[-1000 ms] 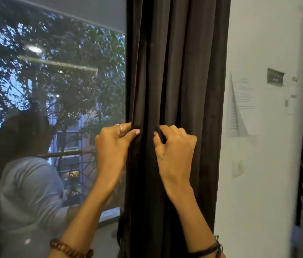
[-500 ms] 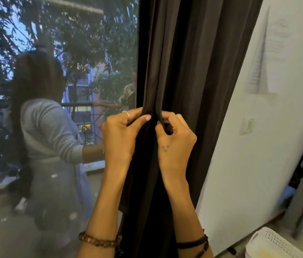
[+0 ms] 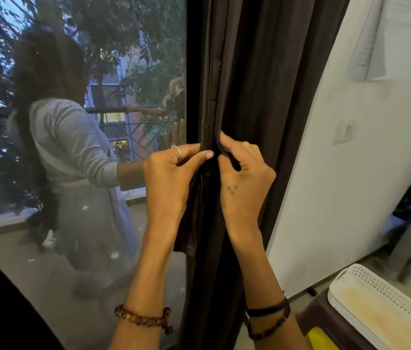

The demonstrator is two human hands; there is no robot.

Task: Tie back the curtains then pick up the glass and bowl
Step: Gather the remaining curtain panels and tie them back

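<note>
A dark brown curtain hangs gathered in folds beside the window, against the white wall. My left hand pinches a fold at the curtain's left edge between thumb and fingers. My right hand grips a dark strip of fabric just to the right of it, fingers curled round it. The two hands nearly touch at mid-height of the curtain. A loose flap of dark fabric hangs below my left hand. No glass or bowl is in view.
The window pane on the left shows a reflection of a person and trees outside. A white wall stands right of the curtain. A white perforated basket sits at the lower right, with a yellow object beside it.
The view has tilted down and closed in on the curtain. Both hands have drawn closer together on the fabric; the basket has come into view at the lower right.
</note>
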